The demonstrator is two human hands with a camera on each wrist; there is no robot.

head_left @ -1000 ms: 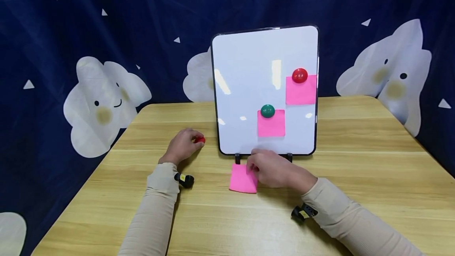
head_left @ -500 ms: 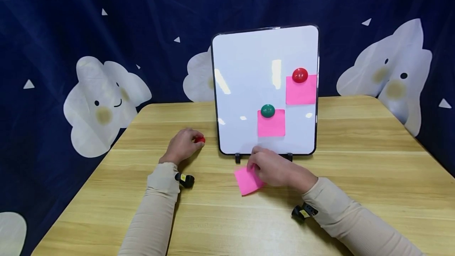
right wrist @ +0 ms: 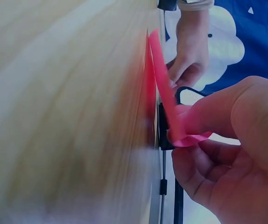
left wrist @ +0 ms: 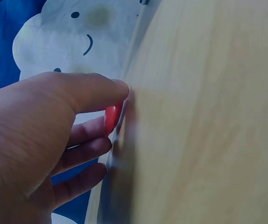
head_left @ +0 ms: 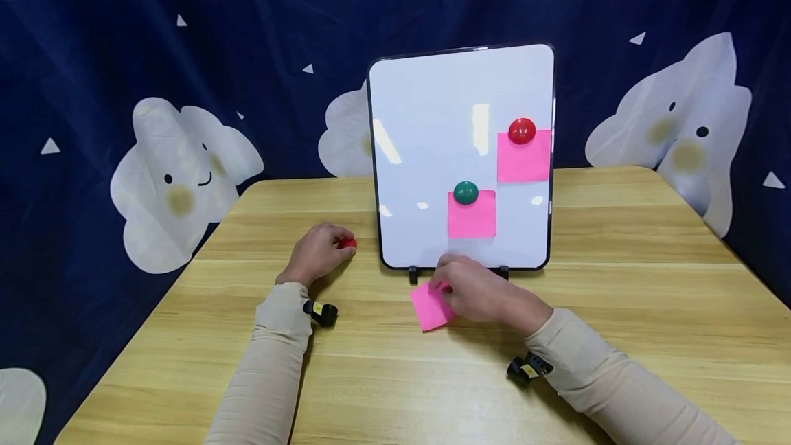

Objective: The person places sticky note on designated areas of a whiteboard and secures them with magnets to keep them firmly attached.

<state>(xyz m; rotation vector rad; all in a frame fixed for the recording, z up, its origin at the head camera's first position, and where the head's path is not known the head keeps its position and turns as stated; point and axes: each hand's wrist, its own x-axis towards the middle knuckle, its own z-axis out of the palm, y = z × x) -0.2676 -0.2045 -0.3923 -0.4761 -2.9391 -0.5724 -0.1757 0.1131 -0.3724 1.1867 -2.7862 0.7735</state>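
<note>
Between the thumb and fingers of my left hand (head_left: 319,253) is a round red magnet (head_left: 348,244), close over the table left of the whiteboard. The left wrist view shows its red edge (left wrist: 113,116) behind the thumb, the other fingers loosely bent. My right hand (head_left: 478,292) pinches one corner of a pink sticky note (head_left: 431,307) just in front of the board. In the right wrist view the note (right wrist: 162,84) bends where thumb and fingers grip it, and its free end slants close over the tabletop.
The whiteboard (head_left: 426,136) stands upright on small black feet (head_left: 413,275). A red magnet (head_left: 522,131) holds one pink note (head_left: 523,162) at its right edge; a green magnet (head_left: 465,192) holds another (head_left: 472,222) lower down. Behind the wooden table (head_left: 371,376) hangs a dark blue curtain (head_left: 278,12).
The pink note in my right hand has turned and shifted slightly right, one corner now lifted by the pinch. My left hand and the magnet have stayed put.
</note>
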